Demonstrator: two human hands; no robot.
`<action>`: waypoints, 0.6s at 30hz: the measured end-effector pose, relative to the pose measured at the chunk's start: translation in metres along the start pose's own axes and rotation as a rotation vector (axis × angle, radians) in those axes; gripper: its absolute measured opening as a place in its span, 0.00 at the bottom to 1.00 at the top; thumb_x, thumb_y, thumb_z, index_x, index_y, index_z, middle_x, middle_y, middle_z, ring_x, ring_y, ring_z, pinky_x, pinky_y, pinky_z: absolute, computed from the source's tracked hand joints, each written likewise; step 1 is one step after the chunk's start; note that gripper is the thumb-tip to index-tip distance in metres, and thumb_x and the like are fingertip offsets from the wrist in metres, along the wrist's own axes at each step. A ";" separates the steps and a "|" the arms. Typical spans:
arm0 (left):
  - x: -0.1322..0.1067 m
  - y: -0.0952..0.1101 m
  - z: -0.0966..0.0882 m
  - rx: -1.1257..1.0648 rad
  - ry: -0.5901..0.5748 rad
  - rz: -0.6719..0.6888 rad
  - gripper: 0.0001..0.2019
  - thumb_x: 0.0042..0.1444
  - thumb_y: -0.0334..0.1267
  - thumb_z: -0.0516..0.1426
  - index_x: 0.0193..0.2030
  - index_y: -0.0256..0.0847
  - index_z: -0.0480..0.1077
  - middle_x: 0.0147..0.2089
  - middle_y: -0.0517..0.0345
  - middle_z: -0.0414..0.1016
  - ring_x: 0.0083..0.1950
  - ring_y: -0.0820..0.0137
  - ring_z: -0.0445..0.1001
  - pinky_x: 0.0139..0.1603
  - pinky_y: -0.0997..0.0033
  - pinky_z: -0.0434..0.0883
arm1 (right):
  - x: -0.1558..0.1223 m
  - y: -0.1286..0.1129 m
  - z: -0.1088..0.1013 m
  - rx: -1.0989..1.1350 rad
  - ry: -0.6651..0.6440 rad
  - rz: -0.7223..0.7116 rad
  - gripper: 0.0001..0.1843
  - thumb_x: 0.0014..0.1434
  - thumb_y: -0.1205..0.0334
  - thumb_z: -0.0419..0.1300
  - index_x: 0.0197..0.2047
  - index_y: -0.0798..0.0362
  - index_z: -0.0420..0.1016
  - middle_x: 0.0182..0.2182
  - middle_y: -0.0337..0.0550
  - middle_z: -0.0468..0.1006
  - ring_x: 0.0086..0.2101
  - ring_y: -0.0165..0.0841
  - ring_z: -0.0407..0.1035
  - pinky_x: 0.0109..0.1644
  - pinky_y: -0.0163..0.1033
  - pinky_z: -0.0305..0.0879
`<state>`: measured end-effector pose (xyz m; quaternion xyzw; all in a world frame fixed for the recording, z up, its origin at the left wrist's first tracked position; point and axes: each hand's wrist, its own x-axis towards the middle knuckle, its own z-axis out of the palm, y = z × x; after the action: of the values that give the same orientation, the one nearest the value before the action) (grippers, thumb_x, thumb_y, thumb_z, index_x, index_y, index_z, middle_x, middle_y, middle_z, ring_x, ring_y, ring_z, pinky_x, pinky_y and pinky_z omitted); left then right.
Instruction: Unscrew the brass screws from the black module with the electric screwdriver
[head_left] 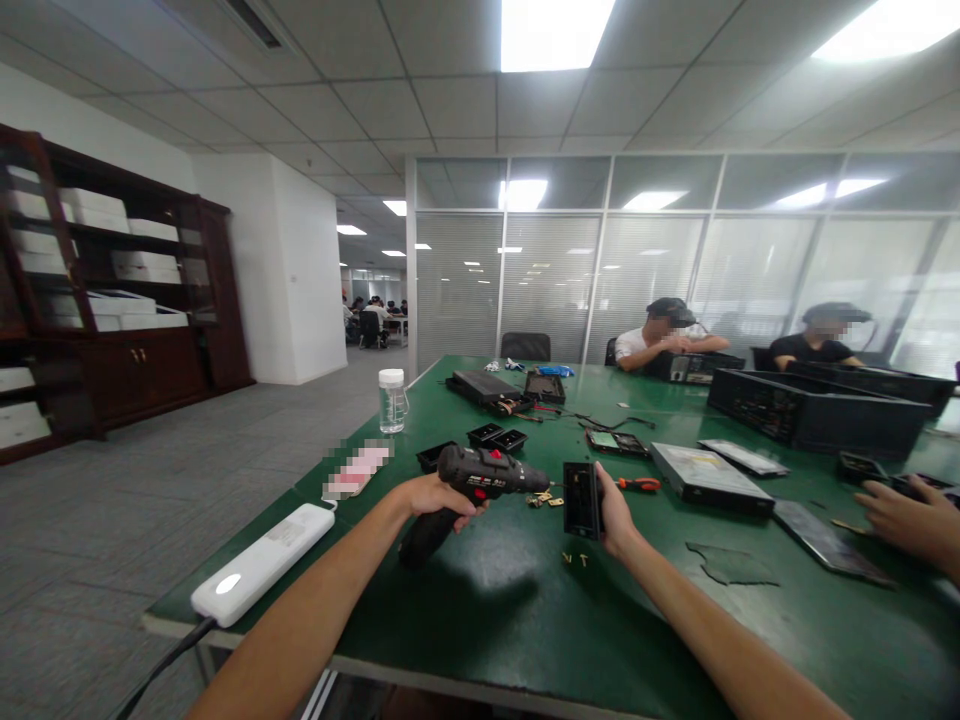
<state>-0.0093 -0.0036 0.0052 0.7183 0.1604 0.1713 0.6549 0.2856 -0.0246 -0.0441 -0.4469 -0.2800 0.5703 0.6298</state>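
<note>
My left hand [442, 497] is wrapped round the grip of a black cordless drill [491, 472] with red accents. The drill points right, and its bit reaches the open side of a black plastic box [580, 500]. My right hand [615, 515] holds that box upright by its right side; whether the bit touches a screw inside is too small to tell. Below the box two small brass-coloured screws [576, 559] lie on the green table [495, 610]. Small brass pieces [553, 500] lie behind the drill's tip. A screwdriver [639, 485] with an orange and black handle lies just beyond my right hand.
A white power strip [262, 563] and a clear bottle [391, 402] stand at left. Black trays [496, 437], a silver drive [711, 482] and a dark shard [731, 564] lie about. Computer cases [817, 410] stand at right, near two seated people. Another person's hands [911, 515] work at far right.
</note>
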 end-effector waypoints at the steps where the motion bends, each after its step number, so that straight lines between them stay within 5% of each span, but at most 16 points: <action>1: 0.000 0.000 0.000 0.001 -0.003 0.001 0.17 0.41 0.36 0.59 0.38 0.30 0.65 0.30 0.55 0.64 0.23 0.76 0.64 0.26 0.71 0.65 | 0.000 0.000 0.000 -0.001 -0.001 0.000 0.21 0.46 0.43 0.52 0.28 0.53 0.69 0.18 0.39 0.71 0.18 0.32 0.65 0.25 0.39 0.63; 18: 0.000 0.000 -0.001 -0.012 -0.023 -0.007 0.17 0.42 0.35 0.59 0.39 0.31 0.65 0.32 0.55 0.64 0.24 0.76 0.64 0.27 0.70 0.66 | -0.002 0.000 0.000 -0.001 -0.011 0.010 0.21 0.46 0.43 0.52 0.29 0.53 0.70 0.17 0.40 0.71 0.20 0.34 0.67 0.25 0.40 0.63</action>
<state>-0.0094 -0.0022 0.0052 0.7157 0.1542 0.1618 0.6617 0.2855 -0.0260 -0.0436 -0.4453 -0.2815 0.5757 0.6253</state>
